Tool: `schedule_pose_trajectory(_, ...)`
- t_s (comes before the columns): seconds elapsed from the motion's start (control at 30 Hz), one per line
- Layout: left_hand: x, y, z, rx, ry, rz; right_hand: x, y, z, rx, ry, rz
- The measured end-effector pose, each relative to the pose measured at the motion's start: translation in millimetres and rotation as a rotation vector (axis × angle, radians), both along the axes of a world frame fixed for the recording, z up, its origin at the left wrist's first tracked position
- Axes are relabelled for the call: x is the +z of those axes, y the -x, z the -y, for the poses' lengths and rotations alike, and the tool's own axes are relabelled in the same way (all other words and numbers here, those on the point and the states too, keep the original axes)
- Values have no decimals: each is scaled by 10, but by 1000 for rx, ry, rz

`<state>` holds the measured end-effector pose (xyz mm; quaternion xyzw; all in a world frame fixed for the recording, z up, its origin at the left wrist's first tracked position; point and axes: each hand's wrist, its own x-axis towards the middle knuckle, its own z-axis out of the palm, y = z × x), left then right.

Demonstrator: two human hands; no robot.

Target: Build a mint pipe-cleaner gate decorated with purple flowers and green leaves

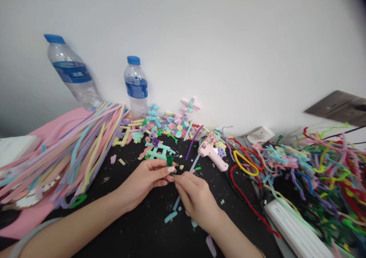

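Observation:
My left hand pinches a short, dark green pipe cleaner, which stands upright between thumb and fingers. Close beside it, my right hand is closed, its fingertips meeting the left ones; whatever they grip is hidden. Under the right hand runs a light blue pipe cleaner, partly covered. Just beyond the left hand lies a mint green lattice of pipe cleaners. A pink glue gun rests on the black mat to the right of both hands.
Long pastel pipe cleaners spread across the left. Two bottles, a tilted one and an upright one, stand by the wall. Small shaped pieces pile up behind. A tangled heap and a white power strip lie right.

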<state>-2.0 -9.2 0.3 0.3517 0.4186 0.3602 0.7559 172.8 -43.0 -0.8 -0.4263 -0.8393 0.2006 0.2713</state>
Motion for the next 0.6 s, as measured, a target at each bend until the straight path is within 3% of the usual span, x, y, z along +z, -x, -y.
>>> schedule_pose_trajectory(0.27,-32,-37,42,-9,-178,-73,14,34,20,47,28,80)
schedule_pose_trajectory(0.47,-11,-31,29,40,-232,-137,28,28,1,-75,93,-153)
schedule_pose_trajectory(0.6,20,-30,26,7,-282,-225,29,17,-5,-173,252,-272)
